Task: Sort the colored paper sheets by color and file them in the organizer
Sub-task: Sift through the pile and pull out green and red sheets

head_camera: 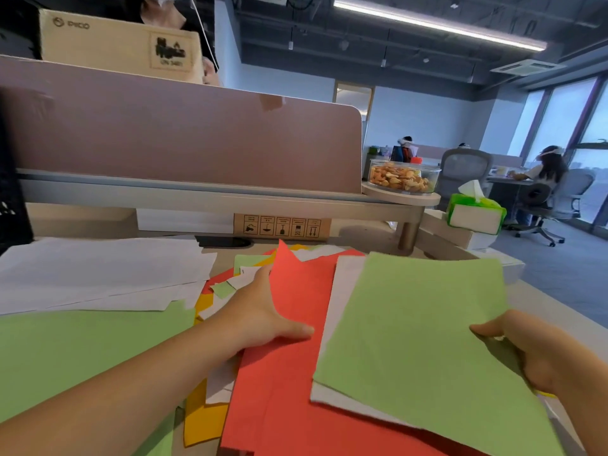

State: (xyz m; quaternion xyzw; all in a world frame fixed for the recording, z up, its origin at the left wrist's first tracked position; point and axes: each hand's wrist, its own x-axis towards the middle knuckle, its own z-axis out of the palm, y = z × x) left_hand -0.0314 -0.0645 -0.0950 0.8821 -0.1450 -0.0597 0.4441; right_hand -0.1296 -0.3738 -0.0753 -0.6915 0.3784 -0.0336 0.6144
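The right hand (543, 353), at the lower right of the frame, pinches the right edge of a green sheet (414, 343), thumb on top and curled fingers beneath; a white sheet (345, 278) lies directly under it, showing along its left and lower edges. The left hand (263, 317), in the middle of the frame, has its thumb spread flat on a red sheet (296, 390), and its fingers appear to slip beneath that sheet's left edge, so it holds the sheet between thumb and fingers; the fingertips are hidden. The red sheet tops a loose pile with yellow sheets (204, 419) and small green and white scraps poking out at its left. A second green sheet (82, 350) lies flat at the lower left; white sheets (98, 271) are spread just above it on the desk (552, 311). Behind stands a mauve partition (181, 133); a cardboard box (115, 44) shows above it at the upper left; a clear container of nuts (403, 177) sits on a round shelf at its right end, a green tissue pack (475, 212) nearby.
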